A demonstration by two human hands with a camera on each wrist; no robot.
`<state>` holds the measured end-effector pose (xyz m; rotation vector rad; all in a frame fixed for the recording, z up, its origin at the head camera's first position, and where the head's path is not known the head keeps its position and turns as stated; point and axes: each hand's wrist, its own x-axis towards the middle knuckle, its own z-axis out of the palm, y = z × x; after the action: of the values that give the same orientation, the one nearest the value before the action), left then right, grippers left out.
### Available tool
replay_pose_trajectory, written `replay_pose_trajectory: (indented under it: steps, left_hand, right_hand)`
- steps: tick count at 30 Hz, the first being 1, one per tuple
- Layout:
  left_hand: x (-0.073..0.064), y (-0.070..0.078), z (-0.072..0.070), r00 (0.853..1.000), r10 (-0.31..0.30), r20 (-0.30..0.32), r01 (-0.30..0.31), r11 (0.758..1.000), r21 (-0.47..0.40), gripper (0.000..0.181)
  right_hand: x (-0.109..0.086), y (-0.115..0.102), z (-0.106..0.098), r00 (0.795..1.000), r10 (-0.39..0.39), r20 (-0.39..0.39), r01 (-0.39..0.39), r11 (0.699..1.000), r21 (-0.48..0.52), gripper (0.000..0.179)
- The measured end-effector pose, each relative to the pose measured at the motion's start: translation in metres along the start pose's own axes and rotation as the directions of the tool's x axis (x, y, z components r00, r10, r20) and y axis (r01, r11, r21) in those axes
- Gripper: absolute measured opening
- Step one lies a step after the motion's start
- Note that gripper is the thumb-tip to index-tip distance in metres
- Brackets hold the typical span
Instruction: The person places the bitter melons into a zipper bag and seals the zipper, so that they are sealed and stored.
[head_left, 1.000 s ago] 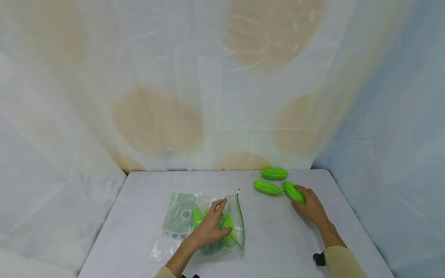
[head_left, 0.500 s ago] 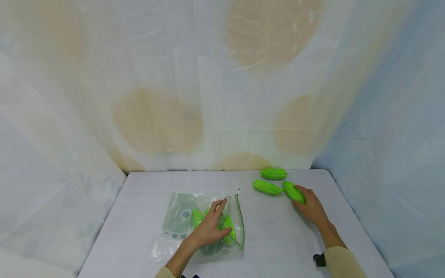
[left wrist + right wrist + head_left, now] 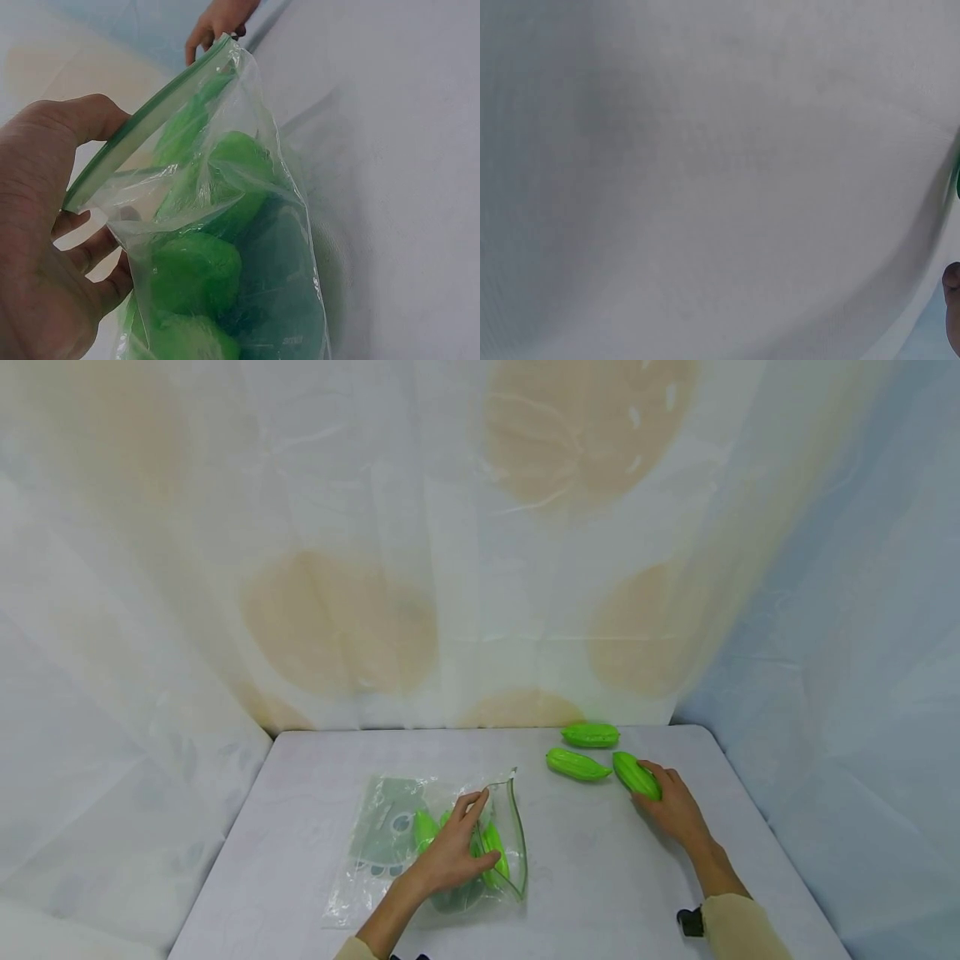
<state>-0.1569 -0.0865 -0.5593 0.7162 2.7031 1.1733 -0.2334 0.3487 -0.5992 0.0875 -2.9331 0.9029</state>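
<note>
My left hand [image 3: 453, 852] holds the mouth of a clear zip bag [image 3: 352, 893] that lies on the table, thumb and fingers at its green-edged rim. Inside the bag are several bright green gourds [image 3: 196, 274], partly covered by the hand in the head view. At the right, my right hand [image 3: 673, 810] grips a green ridged gourd [image 3: 634, 775], fingers over its near end. Only a fingertip [image 3: 952, 277] and a sliver of green show at the edge of the right wrist view.
Two more green gourds lie loose: one [image 3: 577, 764] just left of the gripped gourd, another [image 3: 591, 735] by the table's back edge. The pale table [image 3: 585, 893] is enclosed by hanging sheets [image 3: 480, 568] at the back and sides.
The gourd in my right hand has shifted slightly right, away from the loose gourd beside it. My left hand and the bag stay as they were.
</note>
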Motion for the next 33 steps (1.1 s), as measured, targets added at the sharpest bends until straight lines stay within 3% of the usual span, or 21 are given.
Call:
replay_pose_trajectory:
  steps: [20, 33]
  left_hand:
    - [-0.001, 0.001, 0.0, 1.0, -0.004, 0.004, 0.004, 1.0, 0.0, 0.095]
    - [0.002, 0.0, 0.0, 1.0, 0.001, -0.003, -0.001, 1.0, 0.008, 0.095]
  right_hand:
    - [-0.002, -0.004, -0.005, 0.998, -0.039, -0.051, 0.04, 0.999, 0.03, 0.066]
    - [-0.005, -0.023, -0.007, 0.994, -0.085, -0.069, 0.089, 0.994, 0.061, 0.065]
